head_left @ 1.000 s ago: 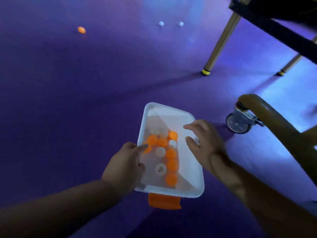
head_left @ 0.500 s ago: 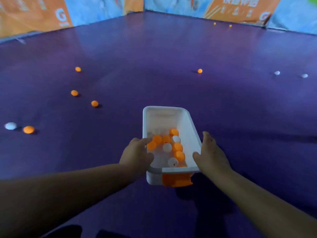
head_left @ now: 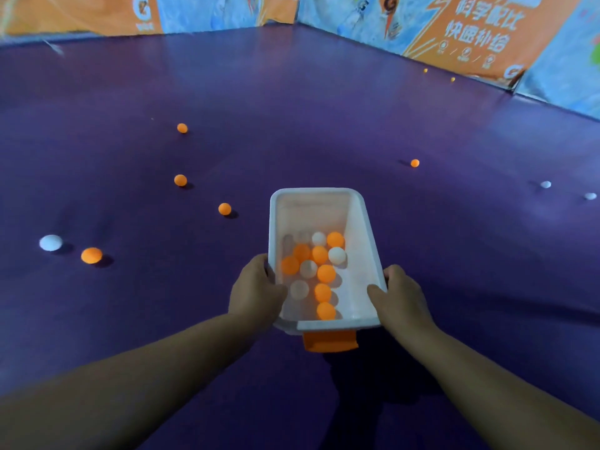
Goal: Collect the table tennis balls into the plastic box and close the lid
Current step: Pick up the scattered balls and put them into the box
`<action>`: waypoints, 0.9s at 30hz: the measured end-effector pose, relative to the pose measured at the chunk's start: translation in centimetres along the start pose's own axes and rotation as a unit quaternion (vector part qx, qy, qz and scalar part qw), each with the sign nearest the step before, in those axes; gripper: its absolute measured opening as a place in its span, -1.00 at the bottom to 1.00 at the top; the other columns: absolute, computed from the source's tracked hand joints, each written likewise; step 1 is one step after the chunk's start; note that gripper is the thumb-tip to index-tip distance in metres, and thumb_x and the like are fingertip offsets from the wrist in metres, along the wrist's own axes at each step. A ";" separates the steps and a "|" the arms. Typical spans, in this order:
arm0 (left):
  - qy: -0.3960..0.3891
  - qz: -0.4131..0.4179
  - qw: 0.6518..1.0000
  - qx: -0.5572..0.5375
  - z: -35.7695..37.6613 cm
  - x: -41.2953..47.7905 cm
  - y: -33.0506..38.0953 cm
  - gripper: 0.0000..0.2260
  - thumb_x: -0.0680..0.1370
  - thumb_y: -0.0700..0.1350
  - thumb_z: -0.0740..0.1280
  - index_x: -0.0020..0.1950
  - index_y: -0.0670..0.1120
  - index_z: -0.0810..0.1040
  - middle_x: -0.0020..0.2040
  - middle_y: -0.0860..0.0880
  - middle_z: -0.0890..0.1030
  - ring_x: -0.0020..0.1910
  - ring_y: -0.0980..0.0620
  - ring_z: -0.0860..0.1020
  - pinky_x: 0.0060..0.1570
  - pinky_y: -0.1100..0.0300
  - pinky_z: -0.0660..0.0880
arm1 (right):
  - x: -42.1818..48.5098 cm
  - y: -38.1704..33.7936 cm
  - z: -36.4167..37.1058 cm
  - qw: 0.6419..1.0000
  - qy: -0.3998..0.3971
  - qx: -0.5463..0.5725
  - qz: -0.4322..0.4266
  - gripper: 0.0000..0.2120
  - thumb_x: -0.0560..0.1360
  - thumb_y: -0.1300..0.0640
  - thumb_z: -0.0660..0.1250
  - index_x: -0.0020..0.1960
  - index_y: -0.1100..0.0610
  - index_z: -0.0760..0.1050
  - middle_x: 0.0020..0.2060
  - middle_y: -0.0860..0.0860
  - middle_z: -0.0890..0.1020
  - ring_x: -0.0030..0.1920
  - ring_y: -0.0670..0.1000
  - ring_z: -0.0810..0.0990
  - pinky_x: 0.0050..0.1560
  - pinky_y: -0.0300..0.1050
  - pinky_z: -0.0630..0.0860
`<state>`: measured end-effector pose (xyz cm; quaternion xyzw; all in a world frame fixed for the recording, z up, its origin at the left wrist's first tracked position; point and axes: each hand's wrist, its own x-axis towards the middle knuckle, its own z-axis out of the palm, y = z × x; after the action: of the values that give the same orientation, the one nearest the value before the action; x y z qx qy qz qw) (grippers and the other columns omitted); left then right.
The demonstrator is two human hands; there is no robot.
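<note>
Left hand (head_left: 256, 290) grips the left wall of the plastic box (head_left: 316, 191), thumb hooked over the rim. The box is open-topped and holds a mix of orange and white balls (head_left: 319, 254), with an orange latch (head_left: 331, 342) at its near end. Right hand (head_left: 401, 297) grips the right wall, thumb inside the rim.

Change vs. 1 s ago:
- The right hand then lay across the open top; it has since moved out to the side wall, so the hold is now two-handed and even.
- The view has swung off a table leg and caster onto open purple floor (head_left: 324, 108).
- The balls inside have re-settled.

Assessment: the box is prob. being carried to the next cluster. Collection is incomplete. No lid is in view, so closing is some way off.

Loose balls on the floor, by clock pos.:
- A white ball (head_left: 51, 242) and an orange ball (head_left: 91, 255) lie at approx. 9–10 o'clock from the left hand, well apart from it.
- Three orange balls sit at approx. 11 o'clock. The nearest (head_left: 224, 209) is near the box's left wall, not touching it.
- One orange ball (head_left: 414, 163) lies at 12 o'clock from the right hand, beyond the box.
- Two white balls (head_left: 545, 184) lie at approx. 2 o'clock, well apart from it.
</note>
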<state>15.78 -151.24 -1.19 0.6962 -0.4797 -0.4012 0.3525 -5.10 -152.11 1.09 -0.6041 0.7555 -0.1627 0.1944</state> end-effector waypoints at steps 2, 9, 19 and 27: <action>0.013 -0.006 0.999 -0.029 -3.2 1.4 -0.4 -0.68 0.46 -0.23 0.32 0.18 0.00 0.43 -0.16 0.13 0.48 -0.07 0.04 0.52 -0.18 0.14 0.53 | 0.4 -3.5 0.7 1.000 -0.006 -0.018 -0.019 -0.85 0.54 0.09 0.26 0.01 0.13 0.35 -0.10 0.00 0.50 -0.25 -0.14 0.45 -0.39 -0.24 0.36; 0.046 -0.040 0.996 -0.059 -11.6 5.5 -2.1 -0.68 0.40 -0.14 0.36 0.15 -0.02 0.47 -0.15 0.11 0.55 -0.16 0.08 0.56 -0.14 0.07 0.58 | 3.7 -14.5 0.3 0.970 -0.136 -0.182 -0.091 -0.73 0.52 -0.01 0.26 0.09 0.14 0.34 -0.09 0.06 0.53 -0.13 0.06 0.52 -0.27 -0.07 0.38; 0.147 -0.132 0.977 -0.079 -17.9 10.8 -9.9 -0.65 0.38 -0.12 0.39 0.15 0.00 0.45 -0.11 0.09 0.58 -0.11 0.02 0.59 -0.12 -0.02 0.60 | 16.8 -25.4 9.7 0.923 -0.144 -0.251 -0.253 -0.73 0.56 -0.07 0.19 0.04 0.11 0.50 -0.07 0.03 0.56 -0.09 0.07 0.53 -0.13 -0.06 0.45; 0.215 -0.189 0.958 -0.010 -21.9 17.9 -12.2 -0.67 0.40 -0.18 0.32 0.16 -0.02 0.46 -0.07 0.01 0.59 -0.11 -0.05 0.56 -0.20 0.09 0.49 | 28.1 -29.8 21.5 0.918 -0.186 -0.236 -0.260 -0.80 0.56 0.08 0.19 0.08 0.13 0.53 0.05 0.09 0.60 0.00 0.12 0.55 -0.08 -0.04 0.47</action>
<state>44.05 -162.37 -6.43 0.8406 -0.2480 -0.3059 0.3718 25.29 -186.20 -6.03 -0.8272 0.5380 0.0905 0.1343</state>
